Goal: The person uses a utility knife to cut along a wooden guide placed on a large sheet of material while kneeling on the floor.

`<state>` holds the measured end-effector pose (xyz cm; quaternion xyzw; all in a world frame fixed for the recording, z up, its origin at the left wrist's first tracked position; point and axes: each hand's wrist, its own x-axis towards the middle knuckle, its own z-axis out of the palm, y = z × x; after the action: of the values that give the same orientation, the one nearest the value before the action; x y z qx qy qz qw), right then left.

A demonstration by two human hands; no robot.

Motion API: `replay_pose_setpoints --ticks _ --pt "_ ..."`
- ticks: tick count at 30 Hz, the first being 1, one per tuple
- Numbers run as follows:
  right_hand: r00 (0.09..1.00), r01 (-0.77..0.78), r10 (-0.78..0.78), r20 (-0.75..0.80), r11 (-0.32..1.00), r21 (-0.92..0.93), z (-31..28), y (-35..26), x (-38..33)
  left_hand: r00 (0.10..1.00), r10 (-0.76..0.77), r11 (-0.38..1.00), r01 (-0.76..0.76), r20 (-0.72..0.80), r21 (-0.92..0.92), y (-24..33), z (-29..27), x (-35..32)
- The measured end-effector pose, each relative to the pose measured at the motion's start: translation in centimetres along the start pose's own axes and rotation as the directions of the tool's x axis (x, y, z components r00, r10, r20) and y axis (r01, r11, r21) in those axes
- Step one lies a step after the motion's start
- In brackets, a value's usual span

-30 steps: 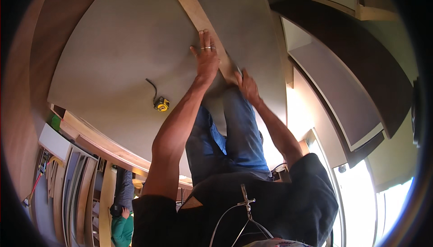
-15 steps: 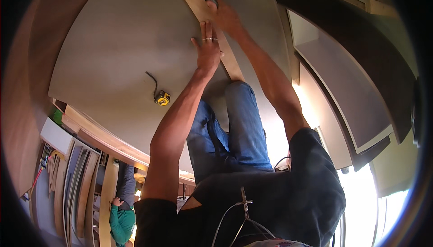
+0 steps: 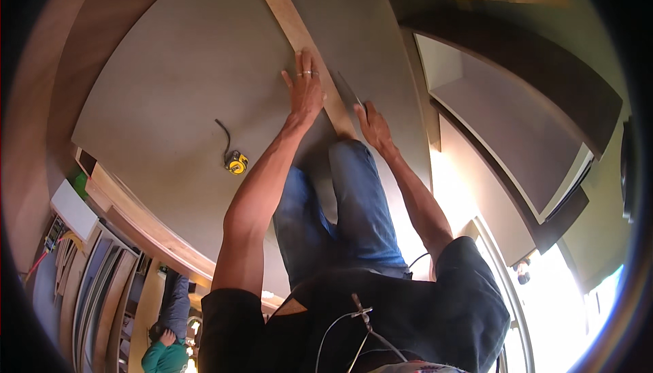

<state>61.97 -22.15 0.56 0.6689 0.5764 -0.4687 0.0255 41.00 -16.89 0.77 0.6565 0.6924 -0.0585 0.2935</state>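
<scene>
My left hand point(image 3: 307, 92) lies flat on a long, pale wooden strip point(image 3: 289, 15), fingers stretched out and pressing it onto a wide grey sheet point(image 3: 170, 80). To the right of the strip, my right hand point(image 3: 374, 126) is closed round the handle of a tool with a long, thin blade point(image 3: 350, 88). The blade points away from me, over the sheet and apart from the strip. Motion blurs it, so its exact kind cannot be told. My knee in blue jeans point(image 3: 354, 162) is at the strip's near end.
A yellow and black tape measure point(image 3: 236, 163) lies on the sheet to the left, a dark strap trailing from it. Grey and brown panels point(image 3: 503, 114) stand at the right. Boards point(image 3: 112, 298) are stacked upright at lower left, near a person in a green top point(image 3: 165, 356).
My right hand has come back toward me with the bladed tool, away from the strip's right edge. My left hand stays on the strip. The whole view has shifted slightly.
</scene>
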Motion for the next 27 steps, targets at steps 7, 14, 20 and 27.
replay_pose_setpoints --ticks 7,14,20,27 --pt "0.934 0.325 -0.338 -0.115 0.938 -0.118 -0.2 -11.7 15.0 0.994 0.099 0.992 -0.102 0.048 0.077 2.3 3.0 -4.0" --pt "0.993 0.087 -0.079 -0.084 0.991 0.101 2.0 -16.2 23.1 0.996 0.075 0.995 -0.079 0.05 0.065 2.8 3.6 -3.5" --pt "0.986 0.163 -0.165 0.007 0.981 0.106 1.9 -8.4 14.1 0.995 0.074 0.994 -0.079 0.067 0.071 2.6 3.8 -3.6" --pt "0.997 0.051 -0.051 0.064 0.999 0.006 2.1 6.1 -5.1 0.996 0.067 0.993 -0.073 0.064 0.089 2.9 3.7 -3.6"
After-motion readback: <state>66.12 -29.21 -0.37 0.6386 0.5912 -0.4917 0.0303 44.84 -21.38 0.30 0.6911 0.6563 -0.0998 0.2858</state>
